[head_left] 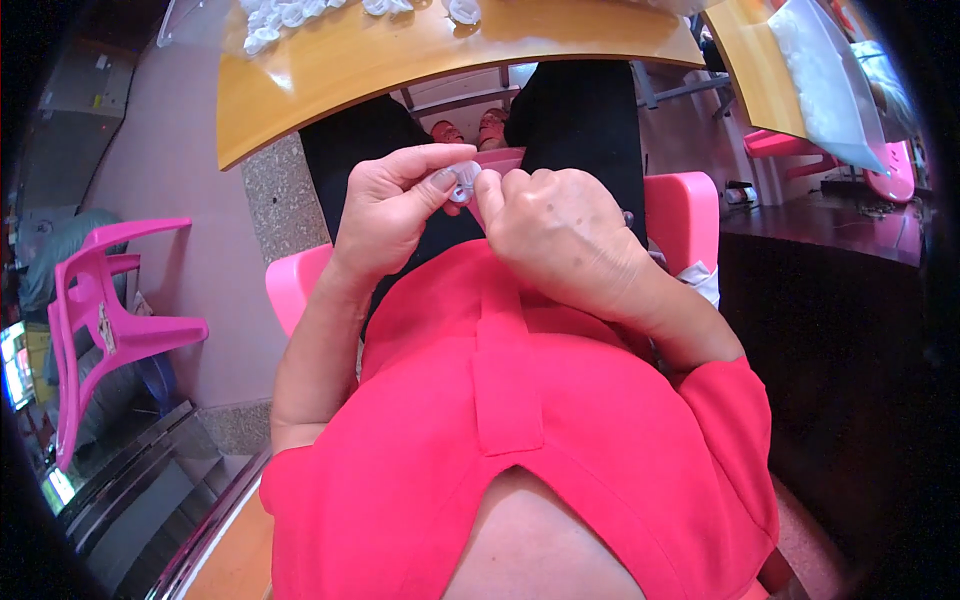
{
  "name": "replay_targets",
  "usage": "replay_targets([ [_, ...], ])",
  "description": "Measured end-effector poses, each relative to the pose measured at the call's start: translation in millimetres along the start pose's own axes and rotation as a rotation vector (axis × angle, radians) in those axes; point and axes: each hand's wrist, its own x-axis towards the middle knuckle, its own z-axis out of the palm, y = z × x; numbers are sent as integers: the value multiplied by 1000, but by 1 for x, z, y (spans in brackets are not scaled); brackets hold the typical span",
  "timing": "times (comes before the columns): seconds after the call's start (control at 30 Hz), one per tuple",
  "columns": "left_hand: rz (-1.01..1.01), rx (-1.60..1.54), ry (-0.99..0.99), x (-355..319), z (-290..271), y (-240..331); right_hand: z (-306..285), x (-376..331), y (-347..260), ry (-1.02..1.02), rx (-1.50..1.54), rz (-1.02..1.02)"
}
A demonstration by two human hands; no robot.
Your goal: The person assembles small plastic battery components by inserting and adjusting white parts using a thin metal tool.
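Note:
Between my hands, above my lap, is a small clear plastic piece [464, 181] with a round, ring-like end. My left hand [393, 205] pinches it between thumb and index finger. From the other side, my right hand [565, 230] closes in with curled fingers, its thumb and index tip at the piece's right edge. The right fingertips are partly hidden behind the hand. Beyond, on the wooden table [450, 72], lie several similar whitish translucent pieces [290, 16], with a single one [464, 11] apart from the group.
A clear bag of white pieces [822, 85] hangs over the table part at right. Pink armrests [690, 215] flank me. A pink plastic stool [110, 320] lies tipped at left, and a dark wooden surface [810, 232] stands at right.

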Motion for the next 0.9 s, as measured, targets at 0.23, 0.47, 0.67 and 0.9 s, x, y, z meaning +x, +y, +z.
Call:
replay_targets([
  [0.23, -107, 249, 21, -2, 10, -1, 5, -4, -3, -68, 15, -55],
  [0.47, -99, 259, -33, 5, 0, 4, 2, -1, 3, -75, 35, -26],
  [0.67, 13, -229, -109, 7, -25, 13, -33, -4, 3, 127, 903, -142],
  [0.9, 91, -338, -158, 7, -17, 19, -73, 10, -27, -287, 1377, -562],
])
